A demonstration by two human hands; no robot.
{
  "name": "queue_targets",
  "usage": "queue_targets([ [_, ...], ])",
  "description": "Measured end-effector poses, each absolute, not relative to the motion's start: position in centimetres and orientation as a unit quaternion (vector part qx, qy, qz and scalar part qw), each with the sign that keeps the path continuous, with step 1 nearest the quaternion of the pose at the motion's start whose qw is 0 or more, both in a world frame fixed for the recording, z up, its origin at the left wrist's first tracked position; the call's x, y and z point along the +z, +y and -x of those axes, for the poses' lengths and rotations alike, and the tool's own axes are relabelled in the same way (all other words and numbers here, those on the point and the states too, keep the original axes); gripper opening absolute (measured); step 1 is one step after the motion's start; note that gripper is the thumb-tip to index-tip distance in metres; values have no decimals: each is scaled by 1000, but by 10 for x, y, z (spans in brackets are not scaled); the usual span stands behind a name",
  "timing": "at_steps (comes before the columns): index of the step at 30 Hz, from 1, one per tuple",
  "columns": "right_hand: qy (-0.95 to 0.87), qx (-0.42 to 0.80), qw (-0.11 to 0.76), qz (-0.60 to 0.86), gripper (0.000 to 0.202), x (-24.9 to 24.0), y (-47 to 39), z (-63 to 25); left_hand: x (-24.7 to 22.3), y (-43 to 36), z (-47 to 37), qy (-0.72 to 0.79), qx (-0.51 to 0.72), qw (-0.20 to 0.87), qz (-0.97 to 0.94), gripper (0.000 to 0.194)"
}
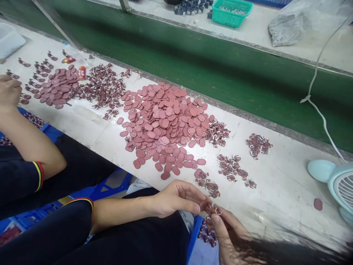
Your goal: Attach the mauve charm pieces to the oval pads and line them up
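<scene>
My left hand (178,198) and my right hand (228,228) meet at the table's near edge, fingertips pinching one small dark-red piece (213,210) between them. Just below the hands lies a cluster of similar small pieces (206,233). A large heap of flat reddish oval pads (165,125) covers the table in front of me. Small groups of printed dark-red pieces (231,167) lie to the right of the heap.
A co-worker's arm (24,136) and hand (9,92) are at the left, beside another pile of oval pads (57,86). A pale blue fan (339,186) stands at the right edge. A green belt (220,70) runs behind the white table (281,184); a teal basket (231,11) sits beyond.
</scene>
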State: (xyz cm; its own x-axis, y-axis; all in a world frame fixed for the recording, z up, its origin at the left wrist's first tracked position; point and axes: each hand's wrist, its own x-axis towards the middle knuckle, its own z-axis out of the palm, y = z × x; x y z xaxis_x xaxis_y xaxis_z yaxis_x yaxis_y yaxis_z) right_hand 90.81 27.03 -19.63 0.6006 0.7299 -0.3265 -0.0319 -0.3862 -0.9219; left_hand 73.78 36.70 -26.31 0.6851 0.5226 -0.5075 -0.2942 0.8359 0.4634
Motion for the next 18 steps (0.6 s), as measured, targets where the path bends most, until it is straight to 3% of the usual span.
queue_targets([
  [8, -234, 417, 495, 725, 20, -192, 275, -915, -260, 371, -742, 316, 205, 904, -204, 56],
  [18, -156, 432, 501, 734, 35, -184, 287, -901, -250, 376, -740, 346, 226, 872, -262, 57],
])
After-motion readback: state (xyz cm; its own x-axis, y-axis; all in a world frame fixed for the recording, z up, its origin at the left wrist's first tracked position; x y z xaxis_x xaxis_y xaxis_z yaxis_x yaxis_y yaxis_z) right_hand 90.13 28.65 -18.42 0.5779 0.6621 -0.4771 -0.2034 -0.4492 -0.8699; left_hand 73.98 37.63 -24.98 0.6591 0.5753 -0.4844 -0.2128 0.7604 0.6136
